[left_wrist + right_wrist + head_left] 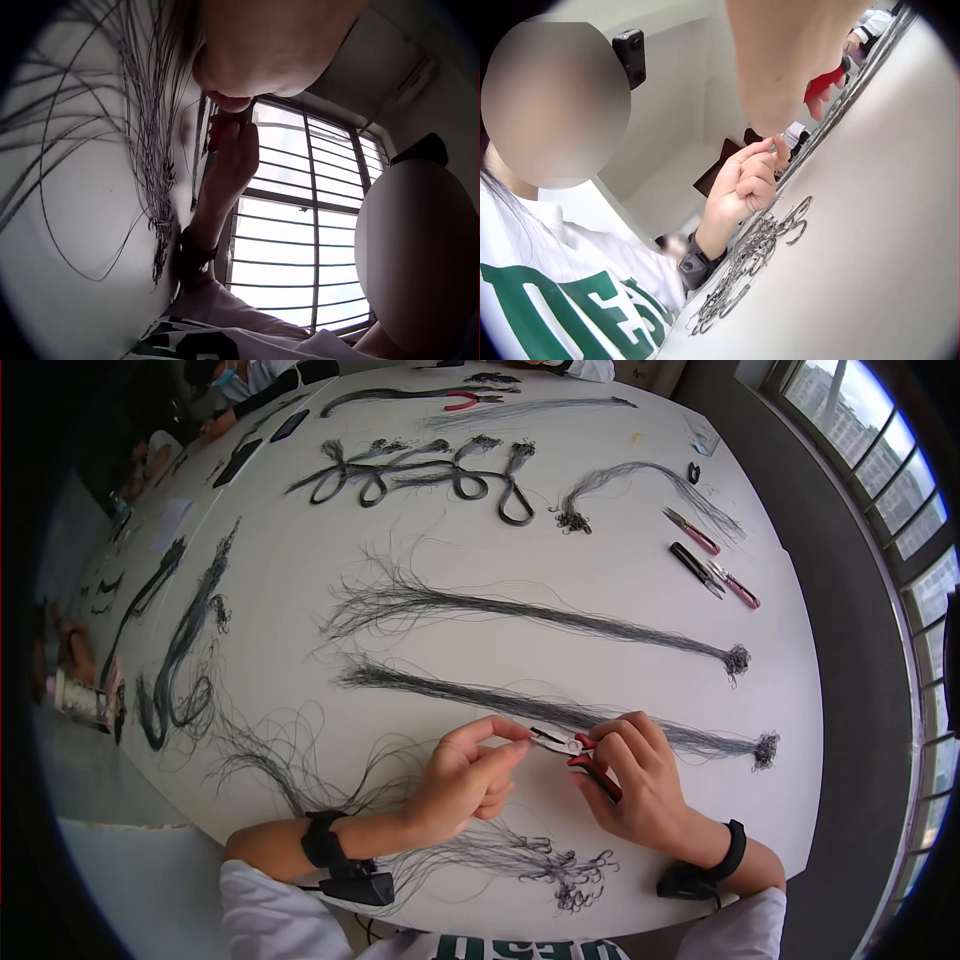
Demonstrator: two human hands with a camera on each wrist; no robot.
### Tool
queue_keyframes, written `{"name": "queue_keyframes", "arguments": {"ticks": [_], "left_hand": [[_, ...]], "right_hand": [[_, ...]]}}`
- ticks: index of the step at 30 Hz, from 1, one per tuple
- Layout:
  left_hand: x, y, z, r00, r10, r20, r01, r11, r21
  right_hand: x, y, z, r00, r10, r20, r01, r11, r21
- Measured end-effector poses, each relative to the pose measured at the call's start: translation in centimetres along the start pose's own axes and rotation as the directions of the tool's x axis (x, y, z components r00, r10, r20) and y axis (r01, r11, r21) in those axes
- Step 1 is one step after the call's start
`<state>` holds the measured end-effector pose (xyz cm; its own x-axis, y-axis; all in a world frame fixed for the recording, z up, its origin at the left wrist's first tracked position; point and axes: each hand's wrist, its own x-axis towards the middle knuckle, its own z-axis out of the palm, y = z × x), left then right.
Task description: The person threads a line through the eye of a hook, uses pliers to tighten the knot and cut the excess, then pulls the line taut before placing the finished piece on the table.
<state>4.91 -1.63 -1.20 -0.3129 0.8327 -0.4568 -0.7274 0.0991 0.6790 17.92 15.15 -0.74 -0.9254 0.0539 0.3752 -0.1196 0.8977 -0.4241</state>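
My right hand (635, 785) grips red-handled pliers (603, 778), their nose pointing left. At that nose, the thumb and index finger of my left hand (465, 775) pinch a thin dark wire, mostly hidden by the fingertips. The right wrist view shows this pinch side-on, with the left hand's (742, 180) other fingers curled in. Beneath both hands lies a loose bunch of wires (450, 855) with hooked ends (575, 880). Just beyond the hands, a straight wire bundle (460, 692) runs across the table to a curled clump (766, 750).
Another long bundle (560, 618) lies farther back. Snips (695, 568) with pink-handled tools lie at the right. Looped bundles (420, 475) and a second pair of red pliers (462, 401) are at the far side. Tangled wires (180, 670) spread at the left; other people sit beyond.
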Motion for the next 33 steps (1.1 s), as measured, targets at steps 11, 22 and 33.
{"name": "queue_keyframes", "arguments": {"ticks": [11,22,33], "left_hand": [[-0.1,-0.2,0.4,0.999,-0.027,-0.022,0.026,0.999,-0.021],[-0.1,-0.3,0.4,0.999,-0.039,-0.026,0.038,0.999,-0.027],[0.0,0.0,0.1,0.999,0.023,-0.043,-0.023,1.000,-0.007]], "right_hand": [[0.0,-0.8,0.7,0.999,0.049,-0.011,-0.050,0.997,-0.054],[-0.2,-0.7,0.8,0.995,0.089,0.043,-0.087,0.995,-0.052],[-0.4,-0.1,0.5,0.989,0.145,0.016,-0.146,0.989,0.007]]}}
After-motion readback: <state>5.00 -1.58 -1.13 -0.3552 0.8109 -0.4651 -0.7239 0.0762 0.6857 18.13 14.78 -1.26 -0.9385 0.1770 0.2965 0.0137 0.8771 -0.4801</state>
